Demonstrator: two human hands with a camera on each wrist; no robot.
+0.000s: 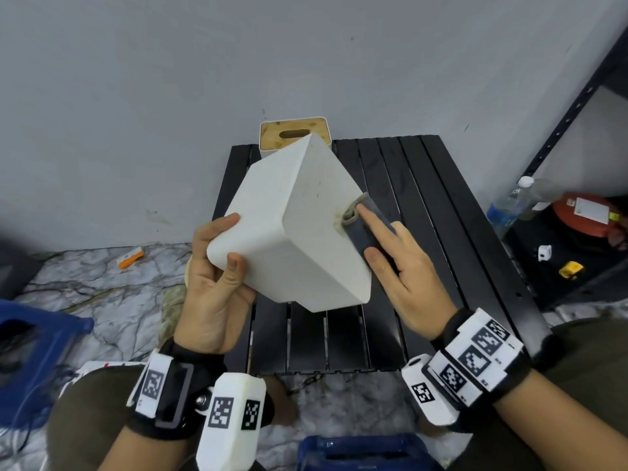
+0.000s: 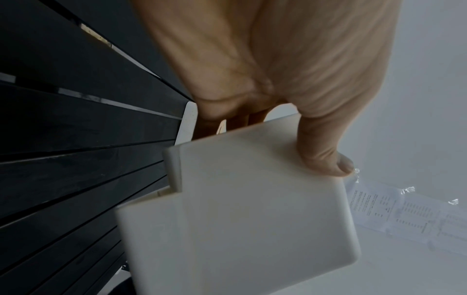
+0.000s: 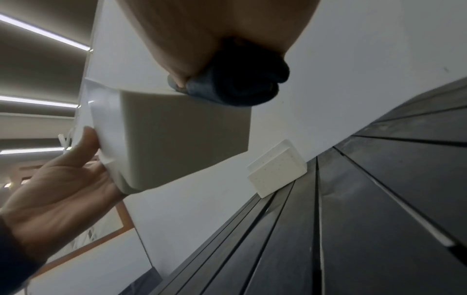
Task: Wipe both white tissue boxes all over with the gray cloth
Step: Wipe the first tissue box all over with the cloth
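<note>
Held box [image 1: 299,226]: white, raised above the table [image 1: 441,212], tilted with one corner toward the wall. Left hand [image 1: 214,287] grips its near left corner, thumb on the near face, fingers curled round the far side.

Cloth [image 1: 365,226]: gray, folded, pressed to the box's right face. Right hand [image 1: 404,266] lies flat on it, fingers straight and slightly spread, thumb alongside the box's edge.

Second box [image 1: 294,132]: white, with a wooden lid and slot, standing at the table's far edge by the wall, partly hidden behind the held box.

Table: black, slatted.

Head view only: the wooden lid; a bottle [image 1: 509,205] and a red item [image 1: 588,212] on the shelf at the right; an orange scrap [image 1: 131,258] on the floor at the left.

Left wrist view only: a stepped notch on the held box's [image 2: 247,215] edge, the thumb [image 2: 326,151] pressing one face near a corner, and printed paper [image 2: 404,215] in clear wrap against the wall. Cloth hidden here.

Right wrist view only: the cloth [image 3: 235,83] bunched into a roll beneath the palm at the box's [image 3: 182,139] upper edge; the left hand [image 3: 58,191] cupping the box from below; the second box [image 3: 276,169] from its side, speckled, resting on the slats; ceiling light strips.
</note>
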